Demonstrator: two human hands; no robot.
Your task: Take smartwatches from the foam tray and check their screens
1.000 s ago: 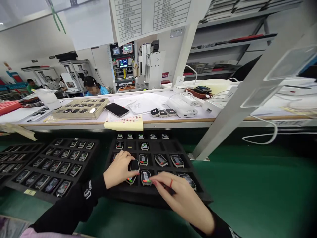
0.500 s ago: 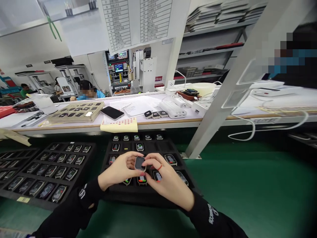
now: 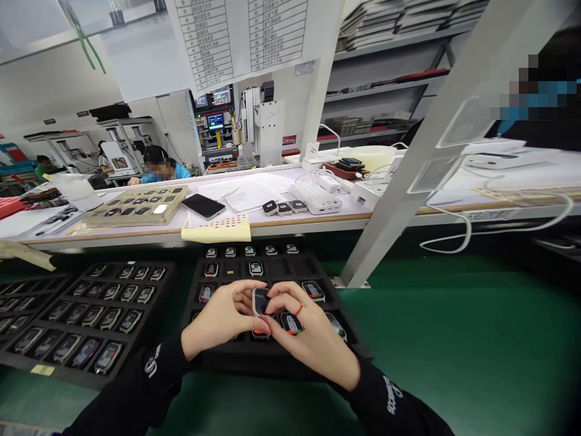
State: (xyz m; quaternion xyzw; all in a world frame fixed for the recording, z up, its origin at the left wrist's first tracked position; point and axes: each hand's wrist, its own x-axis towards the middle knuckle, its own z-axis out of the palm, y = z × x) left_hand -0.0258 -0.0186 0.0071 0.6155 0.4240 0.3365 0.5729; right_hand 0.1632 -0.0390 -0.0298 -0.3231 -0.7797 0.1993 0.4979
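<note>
Inspection step in hand, judged from the pose: one small dark watch body point(image 3: 260, 301) lifted out of the black tray point(image 3: 272, 357) and held above it at lower centre of the frame.

Left hand point(image 3: 221, 320) pinching the watch body from the left side, fingertips closed on its edge. Right hand point(image 3: 305, 338) meeting it from the right, thumb and forefinger on the same piece, red ring on one finger. Grip of both hands narrow, closed on the watch body; piece tilted, face toward the camera, clear of the tray pockets.

Directly beneath the hands, several watch bodies with lit red and green screens point(image 3: 291, 323) seated in their pockets; some pockets in the upper rows vacant. Second tray point(image 3: 93, 367) at lower left, filled in rows. Raised worktop point(image 3: 281, 221) across mid-frame carrying a phone point(image 3: 203, 206), a beige tray point(image 3: 136, 208) and a yellow sheet point(image 3: 216, 231).

Next move, by judgement: calls for a steady two-handed hold while turning the piece, then a level return to a vacant pocket without knocking neighbouring units.
</note>
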